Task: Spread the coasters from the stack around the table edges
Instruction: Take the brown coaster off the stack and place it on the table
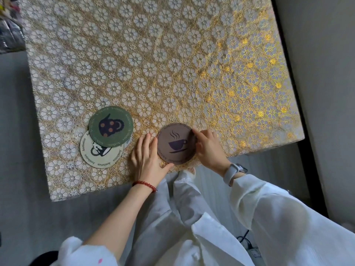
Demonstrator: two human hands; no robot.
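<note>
A brown round coaster (175,144) with a steaming cup print lies at the table's near edge. My left hand (148,158) touches its left and lower rim with thumb and fingers. My right hand (207,145) grips its right rim. To the left, a green coaster (111,126) with a dark mug print overlaps a cream coaster (99,155); both lie flat on the table (172,64), apart from my hands.
The table wears a gold and white flower-patterned cloth. Its near edge runs just under my hands, its right edge by a grey wall (326,73). Grey floor (17,131) lies to the left. A dark cable (246,239) lies on the floor near my legs.
</note>
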